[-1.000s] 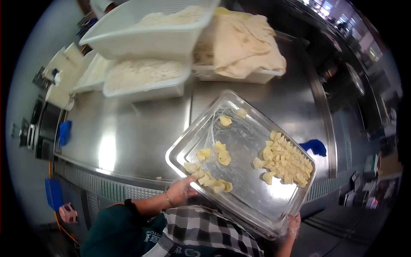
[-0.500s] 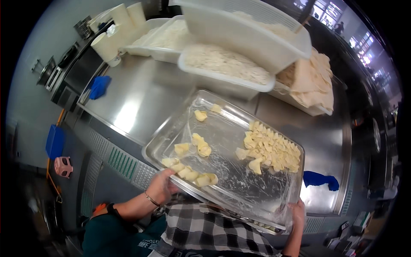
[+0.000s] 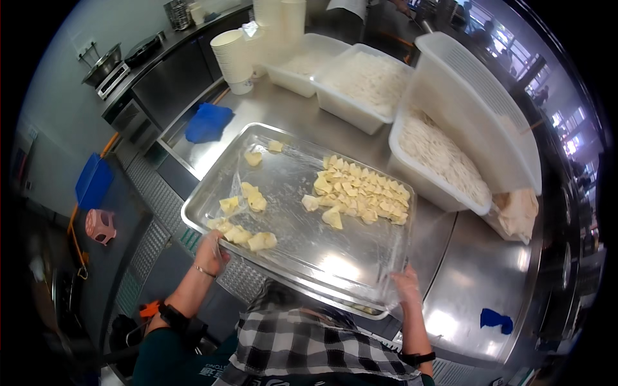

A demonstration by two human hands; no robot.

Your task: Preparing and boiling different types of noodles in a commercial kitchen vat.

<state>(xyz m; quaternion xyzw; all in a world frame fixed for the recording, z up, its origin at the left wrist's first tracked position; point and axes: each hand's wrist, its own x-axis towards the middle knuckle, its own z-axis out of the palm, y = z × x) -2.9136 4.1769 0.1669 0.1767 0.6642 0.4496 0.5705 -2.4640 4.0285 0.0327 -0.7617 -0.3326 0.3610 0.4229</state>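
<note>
I log the shallow, rectangular silver-metal tray [image 3: 302, 235], bearing pale-yellow folded dough pieces [image 3: 367, 193], over the near edge of the brushed-steel table [image 3: 486, 276]. Left hand [image 3: 211, 253]: fingers clamped on its near-left rim. Right hand [image 3: 407, 284]: fingers clamped on its near-right corner.

Head cam: left of 2 side-by-side fisheyes, worn on head, upright, unmirrored. Looks down and forward over apron [image 3: 309, 347], tray [image 3: 293, 220] close, near center. Table [image 3: 479, 280] edges bow toward rim; windows [image 3: 499, 29] far off, top right.
</note>
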